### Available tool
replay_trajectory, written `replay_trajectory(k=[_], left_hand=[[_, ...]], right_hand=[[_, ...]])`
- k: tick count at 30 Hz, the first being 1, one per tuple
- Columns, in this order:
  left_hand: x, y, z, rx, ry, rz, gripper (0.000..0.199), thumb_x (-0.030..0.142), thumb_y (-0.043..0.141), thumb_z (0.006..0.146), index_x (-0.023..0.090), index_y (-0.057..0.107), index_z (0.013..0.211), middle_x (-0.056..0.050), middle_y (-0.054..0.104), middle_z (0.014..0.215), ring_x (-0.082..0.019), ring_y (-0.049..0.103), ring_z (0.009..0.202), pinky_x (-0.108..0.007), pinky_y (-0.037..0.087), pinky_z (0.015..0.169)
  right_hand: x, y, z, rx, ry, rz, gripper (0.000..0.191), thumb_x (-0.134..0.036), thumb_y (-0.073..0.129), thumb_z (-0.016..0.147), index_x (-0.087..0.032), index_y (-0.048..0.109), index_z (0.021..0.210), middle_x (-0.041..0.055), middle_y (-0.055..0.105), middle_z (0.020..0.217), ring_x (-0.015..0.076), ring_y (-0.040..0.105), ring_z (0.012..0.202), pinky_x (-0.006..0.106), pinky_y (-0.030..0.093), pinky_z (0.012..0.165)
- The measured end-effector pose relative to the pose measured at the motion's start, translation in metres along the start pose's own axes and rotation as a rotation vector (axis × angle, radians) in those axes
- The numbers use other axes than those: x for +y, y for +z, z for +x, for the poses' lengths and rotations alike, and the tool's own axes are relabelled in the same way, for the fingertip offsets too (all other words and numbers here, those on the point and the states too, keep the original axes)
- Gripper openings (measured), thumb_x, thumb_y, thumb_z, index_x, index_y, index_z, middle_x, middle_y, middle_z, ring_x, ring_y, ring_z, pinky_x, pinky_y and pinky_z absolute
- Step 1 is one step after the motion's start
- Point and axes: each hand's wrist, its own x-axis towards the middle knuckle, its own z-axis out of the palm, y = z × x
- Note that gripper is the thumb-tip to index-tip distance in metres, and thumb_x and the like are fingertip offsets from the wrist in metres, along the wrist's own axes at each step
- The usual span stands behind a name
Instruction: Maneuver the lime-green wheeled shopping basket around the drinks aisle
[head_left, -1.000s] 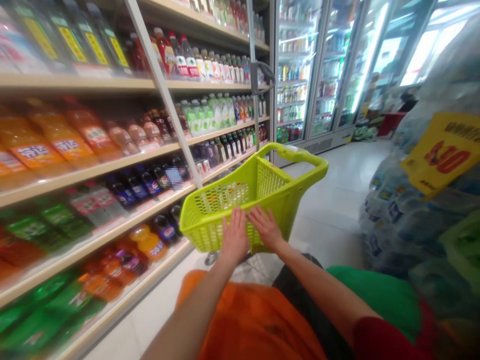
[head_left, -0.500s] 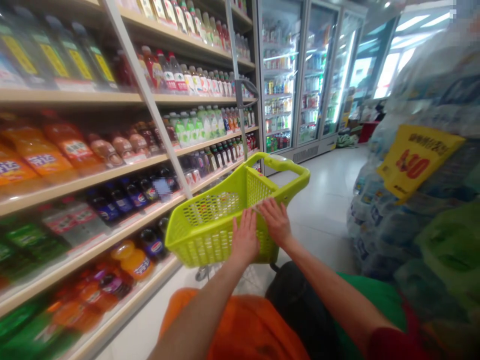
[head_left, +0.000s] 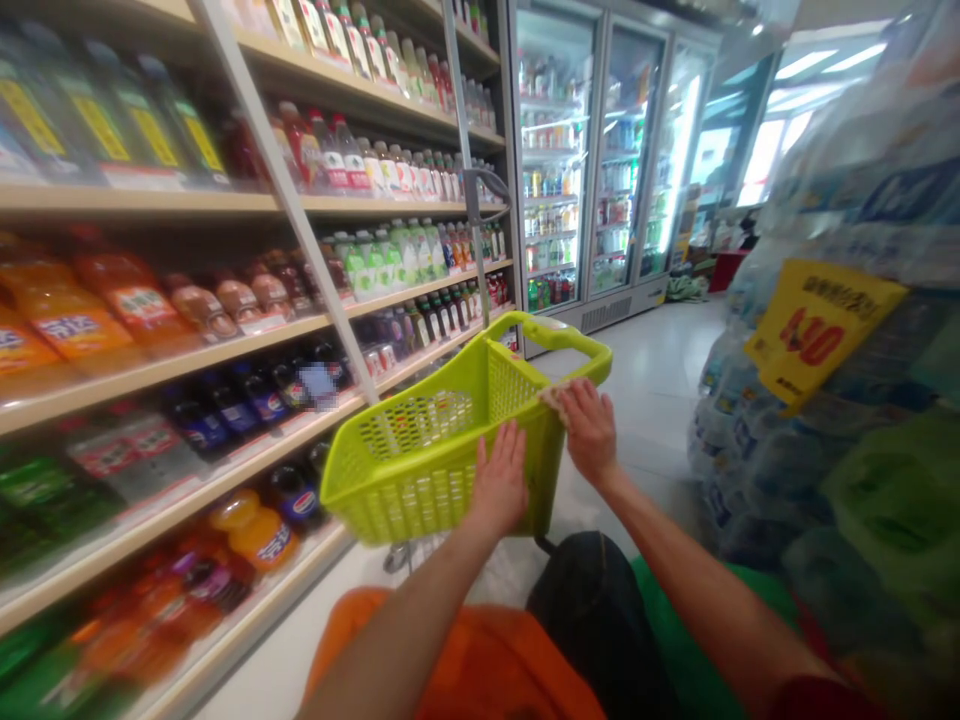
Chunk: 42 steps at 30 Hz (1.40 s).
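Note:
A lime-green wheeled shopping basket (head_left: 420, 480) stands in front of me, its looped handle (head_left: 574, 335) pointing right. My left hand (head_left: 501, 480) lies flat against the near outer wall of the basket, fingers stretched and touching just under the rim. At the corner where the handle joins the rim, my right hand (head_left: 591, 430) presses a small pale cloth (head_left: 553, 395) onto the plastic. Most of the cloth is covered by the right fingers. The inside of the basket shows no goods, only its perforated walls.
Shelves (head_left: 300, 325) full of drink bottles run along the left, close to the basket. Glass-door fridges (head_left: 559, 170) stand at the back. To the right rise wrapped water bottles (head_left: 742, 440) with a yellow price sign (head_left: 825, 325). Tiled floor (head_left: 652, 350) shows between.
My right hand has slid right with the cloth, from the near rim to the base of the handle. My left hand stays on the wall, a little lower in view.

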Motion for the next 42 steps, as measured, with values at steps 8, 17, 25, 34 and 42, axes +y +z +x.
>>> replay_trajectory(k=[8,17,25,34,42], left_hand=[[-0.054,-0.004,-0.018,-0.017,-0.308,0.001,0.072,0.015,0.047,0.070,0.009,0.025,0.138,-0.013,0.020,0.149,-0.024,0.016,0.137,-0.050,0.015,0.111],[-0.080,-0.008,-0.035,-0.161,-0.348,-0.080,0.072,0.021,0.052,0.069,0.014,0.028,0.137,-0.012,0.029,0.146,-0.025,0.019,0.136,-0.052,0.013,0.111],[-0.104,-0.005,-0.067,-0.095,-0.532,0.033,0.069,0.015,0.051,0.067,0.017,0.033,0.134,-0.012,0.022,0.148,-0.028,0.013,0.137,-0.064,0.014,0.104],[-0.107,-0.007,-0.068,-0.134,-0.540,-0.104,0.068,0.017,0.052,0.066,0.016,0.036,0.132,-0.013,0.018,0.149,-0.029,0.008,0.138,-0.065,0.012,0.103],[-0.097,-0.006,-0.052,-0.210,-0.477,-0.216,0.074,0.024,0.053,0.065,0.018,0.031,0.135,-0.010,0.014,0.151,-0.030,0.004,0.138,-0.068,0.005,0.102]], right_hand=[[-0.001,-0.010,-0.005,-0.035,-0.083,0.121,0.037,-0.010,0.040,0.085,-0.019,0.054,0.118,0.0114,0.049,0.130,0.0234,0.035,0.128,0.044,0.036,0.100],[0.014,-0.005,0.081,-0.291,-0.176,0.073,0.028,-0.009,0.045,0.070,-0.018,0.065,0.088,0.0098,0.057,0.112,0.0246,0.044,0.114,0.042,0.037,0.098],[-0.002,0.005,0.078,-0.326,-0.199,-0.029,0.023,-0.023,0.045,0.082,-0.019,0.063,0.094,0.0092,0.061,0.107,0.0229,0.053,0.099,0.039,0.037,0.090],[0.031,-0.007,0.089,-0.242,-0.120,-0.090,0.021,-0.019,0.044,0.077,-0.017,0.064,0.083,0.0081,0.064,0.093,0.0212,0.055,0.084,0.035,0.042,0.080],[0.030,-0.009,0.073,-0.205,-0.161,-0.189,0.020,-0.025,0.046,0.080,-0.016,0.063,0.086,0.0093,0.063,0.097,0.0231,0.055,0.084,0.037,0.039,0.078]])
